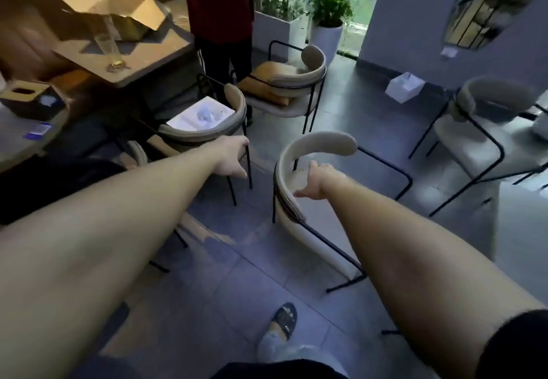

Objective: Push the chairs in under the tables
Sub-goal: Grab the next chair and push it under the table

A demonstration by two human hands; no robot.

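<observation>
A beige chair with a curved backrest [318,142] and thin black legs stands mid-floor, turned sideways. My right hand [315,181] is shut on its backrest rim, fingers over the top and thumb outside. Left of it, a second beige chair [204,133] sits partly under the grey table [139,64] with a white box on its seat. My left hand [232,157] is at the right end of that chair's backrest, fingers curled beside the black frame post; whether it grips is unclear.
A person in a dark red top [219,7] stands behind the table. A chair with an orange cushion [284,82] is beyond, another chair [486,129] at the right. A cardboard box [109,4] and a glass sit on the table. Planters [326,34] and a white box [404,86] stand on the floor.
</observation>
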